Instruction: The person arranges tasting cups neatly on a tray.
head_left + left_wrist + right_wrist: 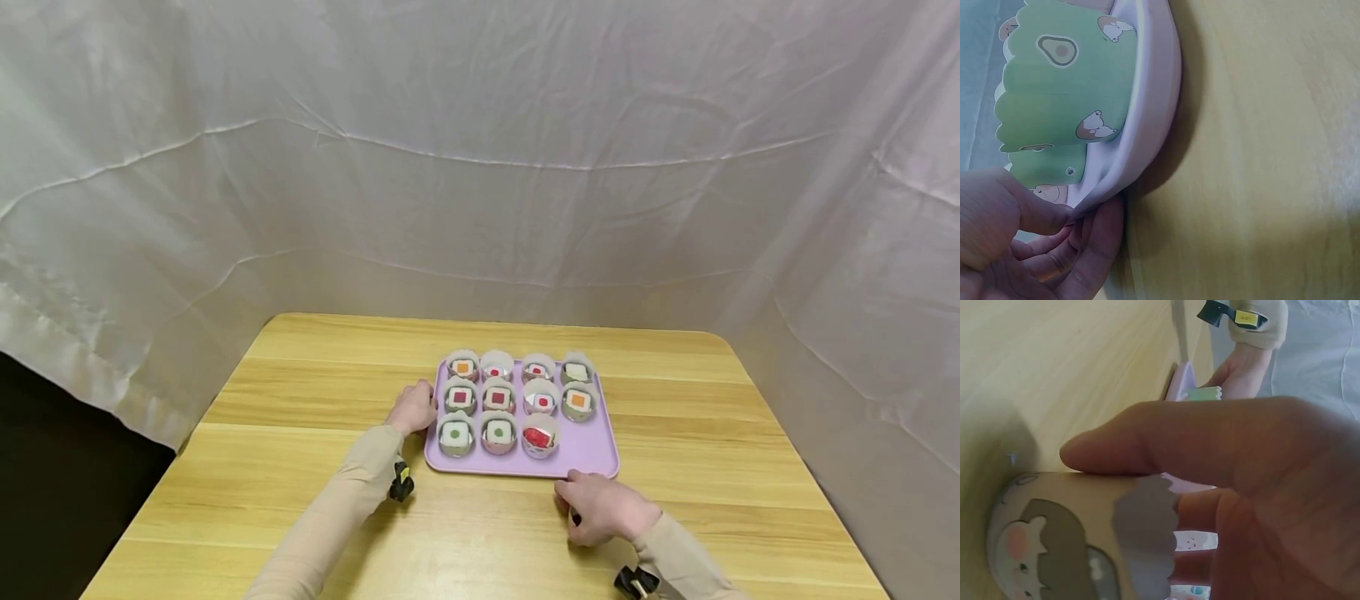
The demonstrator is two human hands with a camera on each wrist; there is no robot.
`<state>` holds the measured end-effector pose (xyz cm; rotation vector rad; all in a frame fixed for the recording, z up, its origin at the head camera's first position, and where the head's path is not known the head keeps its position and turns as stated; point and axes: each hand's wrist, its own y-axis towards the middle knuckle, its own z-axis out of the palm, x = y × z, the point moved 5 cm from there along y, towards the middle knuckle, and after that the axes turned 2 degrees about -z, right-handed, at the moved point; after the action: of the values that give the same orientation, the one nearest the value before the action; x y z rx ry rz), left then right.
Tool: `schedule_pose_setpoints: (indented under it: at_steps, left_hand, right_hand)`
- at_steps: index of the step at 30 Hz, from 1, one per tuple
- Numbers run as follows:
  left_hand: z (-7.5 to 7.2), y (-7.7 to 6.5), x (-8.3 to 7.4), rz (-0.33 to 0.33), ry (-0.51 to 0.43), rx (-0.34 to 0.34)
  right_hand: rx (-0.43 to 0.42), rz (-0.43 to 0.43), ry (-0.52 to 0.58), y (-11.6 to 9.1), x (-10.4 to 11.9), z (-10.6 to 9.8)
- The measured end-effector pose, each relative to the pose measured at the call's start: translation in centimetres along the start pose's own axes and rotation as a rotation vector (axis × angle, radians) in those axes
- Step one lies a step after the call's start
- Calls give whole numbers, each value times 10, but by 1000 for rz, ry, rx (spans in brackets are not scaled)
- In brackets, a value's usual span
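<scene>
On the wooden table lies a lilac tray (588,450) holding rows of scalloped paper cups (577,402), each with a small piece inside, mostly white with a coloured mark. One cup at the front holds a red piece (537,437). My left hand (412,408) is at the tray's left side; in the left wrist view its thumb and fingers pinch the rim, beside a green cup (1066,75). By the tray's front right corner is my right hand (606,507). Its thumb and fingers hold a cartoon-printed paper cup (1085,550) in the right wrist view; the head view hides this cup.
White cloth (525,217) hangs behind and at both sides of the wooden table (300,400). A bare patch of tray lies at its front right, beside the red piece's cup. Small black devices (402,482) are strapped to both wrists.
</scene>
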<state>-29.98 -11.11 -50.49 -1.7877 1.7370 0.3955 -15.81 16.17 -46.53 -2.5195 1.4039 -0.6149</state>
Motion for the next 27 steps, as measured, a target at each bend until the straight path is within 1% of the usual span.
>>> schedule_pose_setpoints:
  at_steps: [4, 6, 11, 19, 27]
  left_hand:
    - [0, -1, 0, 3, 0, -4]
    - [0, -1, 0, -11, -6, 2]
    - [-2, -3, -1, -11, 8, -6]
    - [-1, -3, -1, -4, 10, -9]
    - [-1, -3, -1, -2, 13, -8]
  right_hand:
    - [-40, -25, -1, -2, -1, 2]
    - [-66, -40, -8, -3, -1, 3]
    - [-119, -64, -22, -5, -2, 4]
    - [-143, -88, 10, -5, -3, 3]
    - [-157, -89, 24, -4, -8, -1]
